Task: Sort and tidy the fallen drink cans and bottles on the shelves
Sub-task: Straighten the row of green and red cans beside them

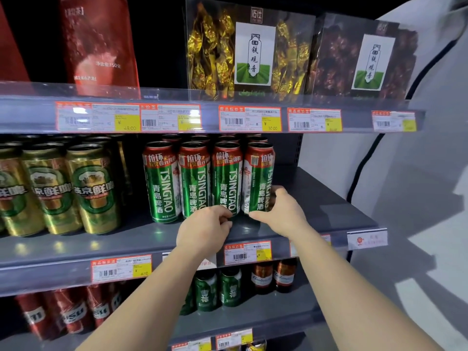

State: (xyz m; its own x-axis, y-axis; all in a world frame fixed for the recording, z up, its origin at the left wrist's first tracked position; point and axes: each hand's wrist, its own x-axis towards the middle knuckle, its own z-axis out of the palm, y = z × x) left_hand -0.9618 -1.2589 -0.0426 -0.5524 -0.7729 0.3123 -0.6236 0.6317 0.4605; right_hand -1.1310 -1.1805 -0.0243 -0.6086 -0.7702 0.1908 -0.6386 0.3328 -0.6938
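Several green and red Tsingtao beer cans point(162, 183) stand upright in a row on the middle grey shelf point(121, 244). My right hand point(281, 211) wraps the base of the rightmost Tsingtao can point(258, 178), thumb in front and fingers behind it. My left hand point(205, 229) touches the bottom of the can beside it point(226, 178), fingers curled against its foot. Gold and green beer cans point(91, 188) stand upright to the left on the same shelf.
Tea bags point(253, 51) and a red pouch point(98, 44) fill the top shelf. Below stand red cans point(68, 312), small green cans point(207, 290) and Budweiser cans point(263, 277). The middle shelf is bare to the right of my right hand. A white wall with a black cable point(364, 163) lies at right.
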